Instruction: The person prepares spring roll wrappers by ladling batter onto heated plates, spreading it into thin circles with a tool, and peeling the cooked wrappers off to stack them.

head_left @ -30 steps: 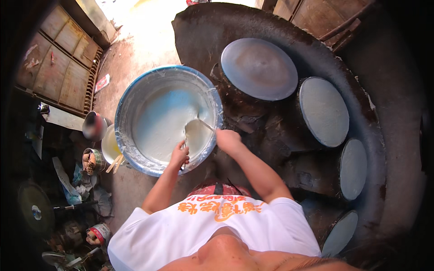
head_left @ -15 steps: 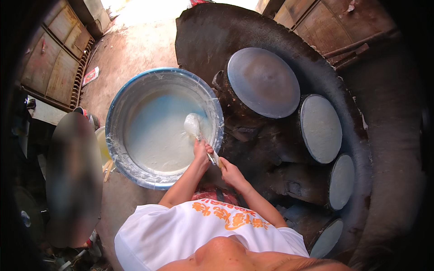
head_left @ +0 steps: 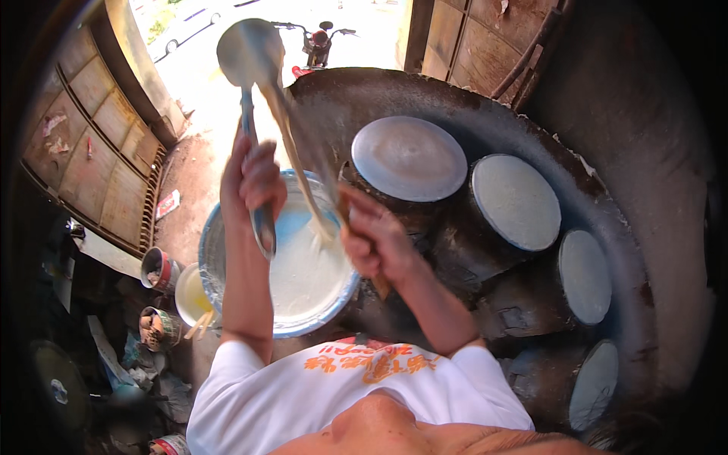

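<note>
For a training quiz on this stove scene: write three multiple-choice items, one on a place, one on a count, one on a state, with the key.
1. Where is the ladle?
A. Raised above the basin
B. Lying in the basin
C. On the floor

2. How many round flat tops show on the dark stove?
A. Two
B. Four
C. Seven

3. What does the basin hold?
A. Nothing
B. White liquid
C. Dry grain

Key: 1 A, the left hand holds the ladle up by its handle, and the right hand grips a thin stick beside it. 2 B, four tops curve along the stove. 3 B, white liquid fills the basin.
</note>
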Available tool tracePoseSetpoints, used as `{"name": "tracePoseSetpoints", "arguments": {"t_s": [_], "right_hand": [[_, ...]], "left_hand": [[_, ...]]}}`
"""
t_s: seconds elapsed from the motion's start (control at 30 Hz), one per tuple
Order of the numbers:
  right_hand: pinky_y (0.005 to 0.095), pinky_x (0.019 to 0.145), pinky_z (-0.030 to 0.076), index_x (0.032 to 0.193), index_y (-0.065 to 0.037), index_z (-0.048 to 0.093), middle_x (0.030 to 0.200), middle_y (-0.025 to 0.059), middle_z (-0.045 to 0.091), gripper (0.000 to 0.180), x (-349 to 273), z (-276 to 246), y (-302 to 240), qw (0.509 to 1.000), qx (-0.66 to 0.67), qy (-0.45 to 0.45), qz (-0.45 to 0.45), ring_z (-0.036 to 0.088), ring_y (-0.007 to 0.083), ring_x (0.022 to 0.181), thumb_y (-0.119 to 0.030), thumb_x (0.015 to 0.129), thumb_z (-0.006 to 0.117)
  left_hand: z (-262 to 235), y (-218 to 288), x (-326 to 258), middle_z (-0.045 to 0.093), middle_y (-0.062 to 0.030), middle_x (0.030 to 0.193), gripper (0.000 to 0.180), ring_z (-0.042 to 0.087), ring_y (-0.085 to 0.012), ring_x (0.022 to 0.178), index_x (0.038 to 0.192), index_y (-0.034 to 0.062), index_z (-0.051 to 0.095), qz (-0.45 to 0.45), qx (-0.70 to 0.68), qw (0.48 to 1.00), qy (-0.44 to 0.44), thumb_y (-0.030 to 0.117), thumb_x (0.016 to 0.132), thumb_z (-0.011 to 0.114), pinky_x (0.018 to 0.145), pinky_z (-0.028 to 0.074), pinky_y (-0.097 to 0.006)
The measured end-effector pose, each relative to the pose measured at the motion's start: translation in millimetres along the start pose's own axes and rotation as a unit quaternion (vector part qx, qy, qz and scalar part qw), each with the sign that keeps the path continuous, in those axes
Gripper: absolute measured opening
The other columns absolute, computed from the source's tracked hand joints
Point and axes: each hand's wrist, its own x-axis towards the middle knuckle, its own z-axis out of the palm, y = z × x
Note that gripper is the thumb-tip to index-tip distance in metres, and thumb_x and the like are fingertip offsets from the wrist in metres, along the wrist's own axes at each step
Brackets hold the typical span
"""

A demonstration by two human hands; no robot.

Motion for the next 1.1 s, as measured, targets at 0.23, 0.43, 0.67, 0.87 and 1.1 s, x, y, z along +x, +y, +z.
{"name": "tracePoseSetpoints", "arguments": {"t_s": [0.23, 0.43, 0.67, 0.87, 1.1], "right_hand": [[0.0225, 0.032, 0.028, 0.136, -0.024, 0.042, 0.056, 0.0035, 0.044, 0.040, 28, -13, 51, 1.000, 0.013, -0.015, -0.019, 0.036, 0.0092, 0.037, -0.026, 0.096, 0.048], [0.0204, 0.034, 0.028, 0.135, -0.015, 0.040, 0.057, 0.0013, 0.043, 0.037, -4, -53, 102, 0.983, -0.022, 0.153, 0.103, 0.032, 0.0075, 0.037, -0.018, 0.098, 0.039], [0.0215, 0.038, 0.036, 0.138, -0.012, 0.037, 0.060, 0.0018, 0.050, 0.041, -4, -66, 104, 0.973, -0.052, 0.225, 0.004, 0.040, 0.0080, 0.039, -0.018, 0.098, 0.041], [0.0210, 0.048, 0.041, 0.137, -0.009, 0.041, 0.072, 0.0037, 0.059, 0.044, -20, -102, 10, 0.871, -0.314, 0.321, -0.200, 0.048, 0.0071, 0.050, -0.015, 0.094, 0.049], [0.0316, 0.084, 0.049, 0.112, 0.000, 0.063, 0.098, 0.0201, 0.065, 0.039, -88, -220, 104, 0.620, -0.545, 0.471, -0.312, 0.066, 0.0260, 0.088, 0.001, 0.073, 0.067]], "left_hand": [[-13, 58, -24, 0.041, 0.0011, 0.052, 0.028, 0.038, -0.0067, 0.034, 0.076, 0.0056, 0.042, -0.037, -0.042, 0.998, 0.014, 0.024, 0.098, 0.041, 0.032, 0.037, -0.021], [-93, 71, -97, 0.033, 0.0025, 0.055, 0.029, 0.034, -0.0067, 0.039, 0.084, 0.0030, 0.045, -0.083, -0.257, 0.947, 0.174, 0.025, 0.100, 0.036, 0.033, 0.033, -0.022], [-103, 55, -22, 0.034, 0.0035, 0.052, 0.028, 0.030, -0.0044, 0.037, 0.077, 0.0089, 0.039, -0.144, -0.239, 0.931, 0.235, 0.025, 0.100, 0.037, 0.034, 0.031, -0.018], [-122, -31, 69, 0.029, 0.0054, 0.050, 0.039, 0.026, -0.0047, 0.035, 0.068, 0.0139, 0.033, -0.252, -0.117, 0.954, 0.109, 0.036, 0.100, 0.035, 0.035, 0.024, -0.021], [-179, -94, 177, 0.035, 0.0042, 0.052, 0.027, 0.036, -0.0048, 0.039, 0.070, 0.0081, 0.038, -0.281, -0.273, 0.917, 0.075, 0.015, 0.096, 0.040, 0.037, 0.036, -0.020]]}}
